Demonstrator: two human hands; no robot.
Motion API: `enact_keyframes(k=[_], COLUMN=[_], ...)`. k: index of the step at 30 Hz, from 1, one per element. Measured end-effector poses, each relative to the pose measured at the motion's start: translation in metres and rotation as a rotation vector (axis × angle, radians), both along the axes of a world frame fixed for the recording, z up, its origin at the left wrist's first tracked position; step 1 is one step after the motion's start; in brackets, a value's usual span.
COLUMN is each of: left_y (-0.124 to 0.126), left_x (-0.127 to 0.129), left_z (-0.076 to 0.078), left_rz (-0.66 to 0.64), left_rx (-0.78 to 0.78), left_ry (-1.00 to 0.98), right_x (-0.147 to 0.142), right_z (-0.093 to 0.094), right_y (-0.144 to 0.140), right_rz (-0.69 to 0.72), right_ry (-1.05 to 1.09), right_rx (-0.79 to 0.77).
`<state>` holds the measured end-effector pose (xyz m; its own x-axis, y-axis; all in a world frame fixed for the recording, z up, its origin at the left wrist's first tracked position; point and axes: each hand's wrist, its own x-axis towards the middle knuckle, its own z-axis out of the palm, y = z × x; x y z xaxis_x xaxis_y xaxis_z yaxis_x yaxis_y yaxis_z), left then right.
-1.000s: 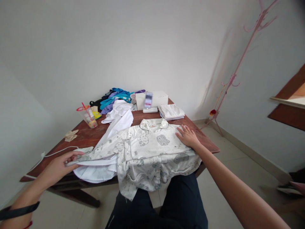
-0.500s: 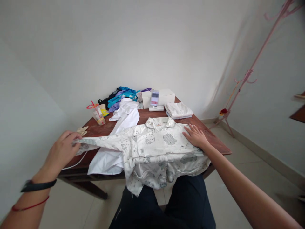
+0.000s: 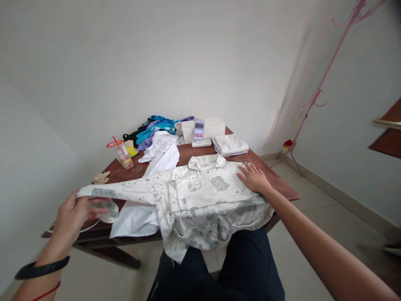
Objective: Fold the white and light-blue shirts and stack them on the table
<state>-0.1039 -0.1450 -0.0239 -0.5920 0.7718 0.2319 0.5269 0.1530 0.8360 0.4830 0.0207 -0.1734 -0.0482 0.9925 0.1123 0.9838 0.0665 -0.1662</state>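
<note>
Dark trousers (image 3: 247,267), nearest the camera, with the hem of the printed shirt (image 3: 203,196) hanging over the near edge of the surface (image 3: 275,184) onto them. Printed shirt: pale, cartoon pattern, spread front-up, collar toward the far side. Left hand (image 3: 73,215): closed on the cuff of the shirt's sleeve (image 3: 125,193), holding it stretched out to the left, off the surface edge. Right hand (image 3: 254,179): fingers spread wide and flat, pressing the shirt's right shoulder area down; it grips nothing. The shirt thus lies between the two hands, pinned at one side, pulled at the other. Risk, as a judgement: the overhanging hem could drag the shirt off the near edge if the flat hand lifts; a harder pull on the sleeve could skew the body and crease it. White garment (image 3: 147,209): under the sleeve, running toward the far side. Cable (image 3: 89,227): just beside the left hand. Plastic cup with straw (image 3: 122,155): far left, well apart. Folded white stack (image 3: 230,145), white box (image 3: 205,127), heap of coloured clothes (image 3: 153,127): along the far edge. Pink coat stand (image 3: 316,94): on the floor at right.
</note>
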Motion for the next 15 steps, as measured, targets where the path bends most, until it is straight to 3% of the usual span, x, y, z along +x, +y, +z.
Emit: enact_keyframes(k=[2,3,9,12,15], left_y=[0.003,0.004,0.011,0.012,0.015], left_x=[0.009,0.013,0.025,0.023,0.016], left_z=[-0.001,-0.002,0.011,0.023,0.03], left_rz=[-0.042,-0.052,-0.076,-0.152,-0.108], left_rx=[0.077,0.149,0.565,0.629,0.587], left_ry=[-0.287,-0.335,-0.192,-0.211,-0.146], right_x=[0.0,0.0,0.0,0.0,0.0], right_z=[-0.001,-0.002,-0.002,-0.001,0.001], right_y=[0.001,0.001,0.001,0.001,0.0], right_rz=[0.002,0.003,0.006,0.004,0.0], right_ry=[-0.003,-0.004,0.0,0.0,-0.002], right_rx=[0.004,0.006,0.005,0.003,0.0])
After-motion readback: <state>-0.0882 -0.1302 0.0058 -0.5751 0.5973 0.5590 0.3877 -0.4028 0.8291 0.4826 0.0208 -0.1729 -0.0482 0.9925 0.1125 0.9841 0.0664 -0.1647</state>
